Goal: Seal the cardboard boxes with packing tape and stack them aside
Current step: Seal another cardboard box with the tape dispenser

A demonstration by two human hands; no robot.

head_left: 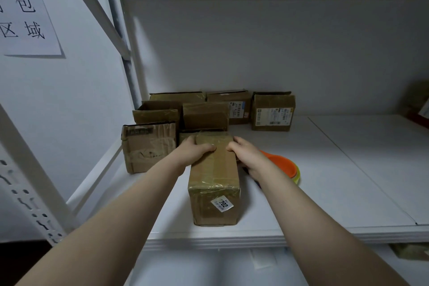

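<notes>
A long taped cardboard box [216, 183] with a white "202" sticker lies on the white shelf [325, 169], its short end facing me. My left hand [197, 150] grips its far left top edge, thumb lying across the taped top. My right hand [243, 148] grips the far right edge, fingers curled over the side. An orange tape dispenser [282, 165] lies just right of the box, partly hidden behind my right wrist.
Several sealed cardboard boxes [209, 109] stand grouped at the back left of the shelf, one upright box [148, 146] nearest the left post. Another box [272, 111] with a label stands further right. White rack posts rise at left.
</notes>
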